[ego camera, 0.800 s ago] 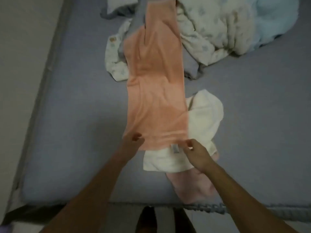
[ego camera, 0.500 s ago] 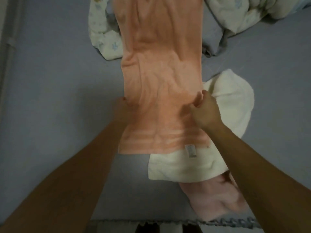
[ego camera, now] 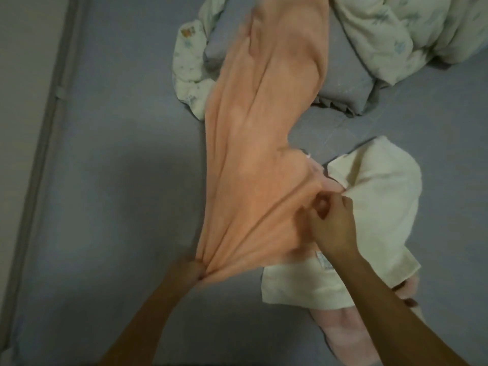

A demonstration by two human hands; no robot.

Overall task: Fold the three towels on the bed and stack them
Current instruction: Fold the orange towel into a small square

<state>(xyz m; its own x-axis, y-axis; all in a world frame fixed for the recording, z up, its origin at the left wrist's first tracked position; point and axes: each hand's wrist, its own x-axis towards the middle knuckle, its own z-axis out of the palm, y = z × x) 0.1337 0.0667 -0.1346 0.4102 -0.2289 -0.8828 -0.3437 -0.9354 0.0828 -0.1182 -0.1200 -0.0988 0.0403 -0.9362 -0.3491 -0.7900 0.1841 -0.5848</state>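
Orange towel (ego camera: pixel 253 159), stretched along bed (ego camera: pixel 111 180) w/ near end bunched in left hand (ego camera: pixel 188 270) & right hand (ego camera: pixel 331 223) pinching its edge over cream towel (ego camera: pixel 369 207): shake flat, match corners b4 folding.

A bed (ego camera: pixel 118 180) fills almost the whole view, covered by a smooth grey-blue sheet (ego camera: pixel 435 154) under dim, even light. Along the bed's left edge runs a paler grey band, the side of the mattress (ego camera: pixel 50 128), and beyond it lies a plain beige floor (ego camera: pixel 23 75). Toward the far end of the bed a grey pillow (ego camera: pixel 340 83) lies partly under a rumpled pale quilt (ego camera: pixel 390 35) with a faint flower print, bunched up in the far right corner.
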